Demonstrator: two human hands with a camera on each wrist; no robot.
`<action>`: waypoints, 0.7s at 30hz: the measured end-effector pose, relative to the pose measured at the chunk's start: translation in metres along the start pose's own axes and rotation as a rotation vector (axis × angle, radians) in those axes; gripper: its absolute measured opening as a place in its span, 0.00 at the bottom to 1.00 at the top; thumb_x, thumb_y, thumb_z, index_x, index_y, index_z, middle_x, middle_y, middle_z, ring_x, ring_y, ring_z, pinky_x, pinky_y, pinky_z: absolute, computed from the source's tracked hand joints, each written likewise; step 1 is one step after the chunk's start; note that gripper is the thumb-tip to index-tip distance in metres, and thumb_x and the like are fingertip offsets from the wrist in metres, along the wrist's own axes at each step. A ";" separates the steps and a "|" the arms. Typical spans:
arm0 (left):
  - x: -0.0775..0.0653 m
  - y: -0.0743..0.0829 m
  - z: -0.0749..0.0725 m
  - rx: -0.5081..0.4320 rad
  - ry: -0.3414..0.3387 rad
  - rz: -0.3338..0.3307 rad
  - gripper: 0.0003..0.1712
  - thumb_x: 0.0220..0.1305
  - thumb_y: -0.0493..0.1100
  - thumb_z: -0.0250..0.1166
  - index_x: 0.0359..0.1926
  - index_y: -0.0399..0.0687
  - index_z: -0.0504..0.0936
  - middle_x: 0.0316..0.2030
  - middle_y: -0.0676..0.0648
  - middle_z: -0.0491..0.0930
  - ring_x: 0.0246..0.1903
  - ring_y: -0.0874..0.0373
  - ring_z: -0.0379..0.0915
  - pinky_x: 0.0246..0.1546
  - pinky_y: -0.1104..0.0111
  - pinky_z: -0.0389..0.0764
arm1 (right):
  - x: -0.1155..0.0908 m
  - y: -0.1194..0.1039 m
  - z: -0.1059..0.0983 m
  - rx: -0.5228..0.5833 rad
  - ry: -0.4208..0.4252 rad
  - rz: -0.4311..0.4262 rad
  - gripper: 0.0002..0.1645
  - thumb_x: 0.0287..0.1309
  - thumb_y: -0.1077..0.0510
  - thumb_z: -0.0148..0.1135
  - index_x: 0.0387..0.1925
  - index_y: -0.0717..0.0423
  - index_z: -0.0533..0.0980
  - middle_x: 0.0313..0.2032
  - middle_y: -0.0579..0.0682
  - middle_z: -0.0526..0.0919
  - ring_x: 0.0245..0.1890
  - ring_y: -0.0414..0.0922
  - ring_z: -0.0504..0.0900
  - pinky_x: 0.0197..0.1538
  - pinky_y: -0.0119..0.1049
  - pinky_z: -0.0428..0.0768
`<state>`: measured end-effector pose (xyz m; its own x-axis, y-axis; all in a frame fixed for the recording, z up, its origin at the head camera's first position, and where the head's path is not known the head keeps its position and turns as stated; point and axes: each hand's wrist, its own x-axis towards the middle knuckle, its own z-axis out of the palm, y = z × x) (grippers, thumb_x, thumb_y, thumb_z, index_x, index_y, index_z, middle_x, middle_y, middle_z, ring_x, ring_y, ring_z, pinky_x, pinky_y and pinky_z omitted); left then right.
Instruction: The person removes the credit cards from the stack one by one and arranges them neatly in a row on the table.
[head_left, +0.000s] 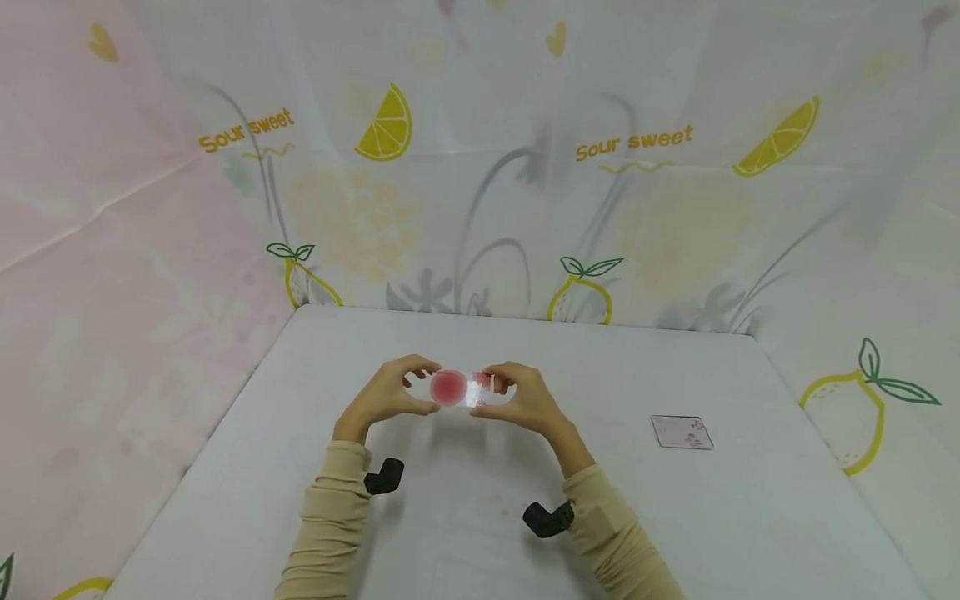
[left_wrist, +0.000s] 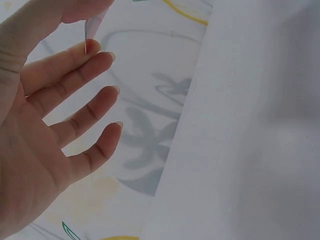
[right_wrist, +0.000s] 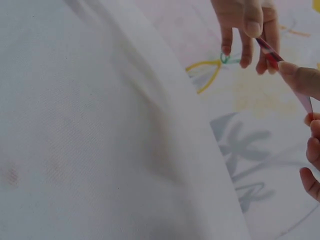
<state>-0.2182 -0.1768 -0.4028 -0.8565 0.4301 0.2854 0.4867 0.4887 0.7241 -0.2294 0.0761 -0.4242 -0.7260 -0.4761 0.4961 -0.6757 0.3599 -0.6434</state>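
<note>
Behind the bare left grip [head_left: 386, 390] and right grip [head_left: 528, 398] come snug, wrinkled beige sleeves [head_left: 326, 517], each with a bent black block [head_left: 385, 477] jutting inward.

the held card [head_left: 448, 388] looks glossy, the sleeves [head_left: 327, 521] matt cloth.

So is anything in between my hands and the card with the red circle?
Nothing visible: your left hand and right hand pinch the red-circle card directly at opposite ends. The other card lies off to the right.
</note>
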 end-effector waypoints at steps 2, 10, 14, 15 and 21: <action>-0.001 -0.001 -0.002 0.001 0.003 -0.005 0.28 0.41 0.37 0.76 0.47 0.38 0.80 0.42 0.42 0.80 0.41 0.46 0.72 0.41 0.49 0.76 | 0.002 0.000 0.003 0.009 0.011 -0.011 0.28 0.33 0.57 0.79 0.40 0.64 0.79 0.24 0.56 0.76 0.27 0.43 0.72 0.34 0.35 0.75; -0.007 -0.008 -0.011 -0.020 0.000 -0.057 0.30 0.43 0.37 0.75 0.51 0.37 0.78 0.45 0.40 0.79 0.44 0.40 0.71 0.42 0.53 0.75 | 0.010 -0.003 0.017 0.039 0.030 -0.007 0.28 0.33 0.58 0.80 0.39 0.65 0.79 0.24 0.54 0.76 0.27 0.43 0.72 0.35 0.37 0.77; -0.012 -0.010 -0.019 -0.024 0.005 -0.078 0.31 0.43 0.36 0.75 0.52 0.36 0.77 0.46 0.39 0.78 0.44 0.42 0.71 0.42 0.52 0.75 | 0.015 -0.005 0.025 0.044 0.023 0.003 0.28 0.33 0.57 0.79 0.39 0.65 0.79 0.24 0.52 0.75 0.27 0.43 0.72 0.36 0.34 0.76; -0.014 -0.010 -0.021 -0.029 0.006 -0.082 0.31 0.43 0.36 0.75 0.52 0.35 0.77 0.46 0.38 0.78 0.44 0.42 0.71 0.42 0.51 0.75 | 0.016 -0.005 0.026 0.045 0.019 0.004 0.28 0.33 0.57 0.79 0.39 0.65 0.79 0.24 0.52 0.76 0.28 0.43 0.72 0.36 0.35 0.76; -0.016 -0.012 -0.029 -0.048 -0.004 -0.093 0.32 0.44 0.35 0.74 0.53 0.33 0.76 0.45 0.38 0.78 0.45 0.41 0.71 0.42 0.51 0.75 | 0.024 -0.008 0.033 0.042 0.019 -0.002 0.28 0.32 0.57 0.80 0.39 0.64 0.79 0.24 0.51 0.75 0.28 0.42 0.72 0.36 0.40 0.77</action>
<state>-0.2154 -0.2119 -0.3976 -0.8968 0.3879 0.2128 0.3961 0.4896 0.7768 -0.2370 0.0355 -0.4264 -0.7270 -0.4616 0.5083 -0.6717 0.3250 -0.6657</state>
